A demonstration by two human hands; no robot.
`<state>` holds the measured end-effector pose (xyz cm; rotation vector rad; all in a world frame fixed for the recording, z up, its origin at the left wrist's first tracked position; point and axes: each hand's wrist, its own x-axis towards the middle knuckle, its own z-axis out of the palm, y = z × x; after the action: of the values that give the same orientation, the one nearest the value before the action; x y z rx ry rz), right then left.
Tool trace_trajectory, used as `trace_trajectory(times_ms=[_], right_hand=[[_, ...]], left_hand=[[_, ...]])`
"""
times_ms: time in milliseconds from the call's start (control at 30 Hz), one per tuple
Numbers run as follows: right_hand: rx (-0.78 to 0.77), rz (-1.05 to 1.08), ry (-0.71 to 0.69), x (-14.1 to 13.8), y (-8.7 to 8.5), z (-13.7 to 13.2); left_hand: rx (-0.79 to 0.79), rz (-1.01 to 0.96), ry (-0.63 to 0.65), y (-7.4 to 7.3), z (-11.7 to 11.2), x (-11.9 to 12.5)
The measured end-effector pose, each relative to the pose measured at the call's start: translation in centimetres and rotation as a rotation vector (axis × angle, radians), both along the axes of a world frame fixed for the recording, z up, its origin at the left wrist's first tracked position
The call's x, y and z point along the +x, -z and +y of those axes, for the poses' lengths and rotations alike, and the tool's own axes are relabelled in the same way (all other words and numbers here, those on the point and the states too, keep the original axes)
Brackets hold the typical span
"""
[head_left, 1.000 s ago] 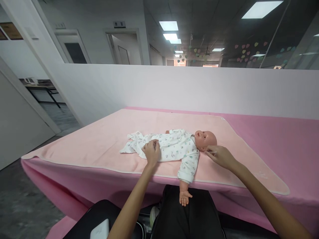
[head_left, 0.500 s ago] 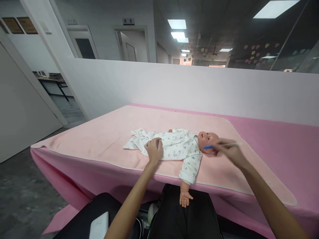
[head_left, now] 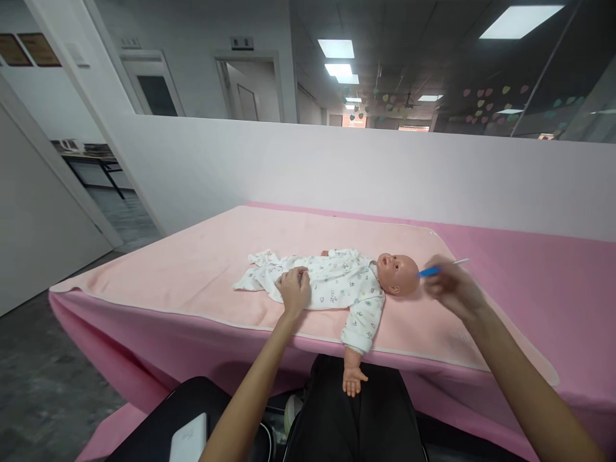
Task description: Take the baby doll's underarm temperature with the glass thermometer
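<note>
A baby doll (head_left: 337, 282) in a white patterned sleepsuit lies on its back, its head to the right. My left hand (head_left: 294, 288) rests against the doll's lower body with curled fingers; whether they grip anything is hidden. My right hand (head_left: 452, 285) is closed around a thin blue-and-white stick (head_left: 429, 272), somewhat blurred. Its blue end points left, close to the top of the doll's bald head (head_left: 403, 274), and its thin pale end sticks out on the right. One doll arm (head_left: 359, 343) hangs over the table's front edge.
A pale pink blanket (head_left: 192, 256) lies over a darker pink cloth (head_left: 539, 282) on the table. Behind stands a low white wall (head_left: 337, 167) with glass above. A black chair with a white box-like object (head_left: 189, 438) on it is at the lower left.
My right hand with the stick has moved right, off the doll's head to just beyond it. My left hand stays on the doll. The whole view has shifted slightly.
</note>
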<state>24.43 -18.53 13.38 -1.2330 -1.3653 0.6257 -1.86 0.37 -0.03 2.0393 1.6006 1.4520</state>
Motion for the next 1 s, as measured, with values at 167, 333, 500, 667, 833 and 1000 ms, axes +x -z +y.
trace_trajectory(times_ms=[167,333,500,667,833,1000], right_hand=[[-0.098,-0.092,-0.107,-1.8,-1.2,0.4],[-0.039,-0.199,-0.172,-3.7,-1.4,0.9],[-0.022,-0.272,-0.111,-3.4,0.2,1.3],[0.009,0.12,0.113,-1.3,3.1,1.2],[-0.216,-0.254,0.254,0.0,9.2,0.7],[-0.197,-0.605,0.266,1.9,12.1,0.0]], left_hand=[[0.01,0.01,-0.005,0.2,0.2,-0.1],[0.014,-0.002,0.003,0.1,0.0,-0.1],[0.0,0.008,-0.001,0.1,0.0,-0.1],[0.002,0.017,-0.018,-0.1,-0.1,-0.2],[0.165,0.058,-0.076,-0.1,-1.2,0.3],[0.312,0.269,0.269,-0.5,-3.2,4.0]])
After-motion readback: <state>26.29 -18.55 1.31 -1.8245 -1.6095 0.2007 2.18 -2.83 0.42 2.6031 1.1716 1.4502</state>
